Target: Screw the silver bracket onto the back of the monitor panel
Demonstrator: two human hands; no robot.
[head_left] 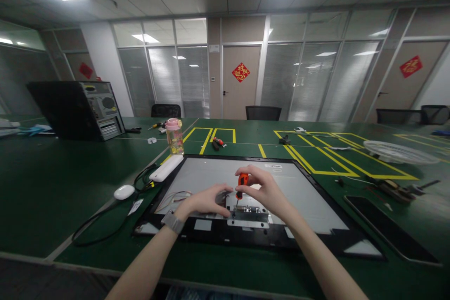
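My right hand [262, 187] is closed round the red and black handle of a screwdriver [242, 180]. The screwdriver stands nearly upright, its tip down at a metal bracket [249, 215] on the panel's near edge. Beside it, my left hand [207, 199] reaches over the bracket's left end with thumb and fingers apart; whether the fingertips touch the metal I cannot tell. Under both hands lies a large flat display panel [291, 176], grey-backed with a black frame. Thin wires [172, 199] run across it left of my left hand.
Left of the panel are a white power bank-like block [167, 168], black cables [96, 241], a white mouse-like object [124, 191] and a pink-lidded bottle [175, 137]. A computer case [73, 110] stands far left. Red-handled pliers [217, 142] lie behind; a dark slab [390, 227] lies right.
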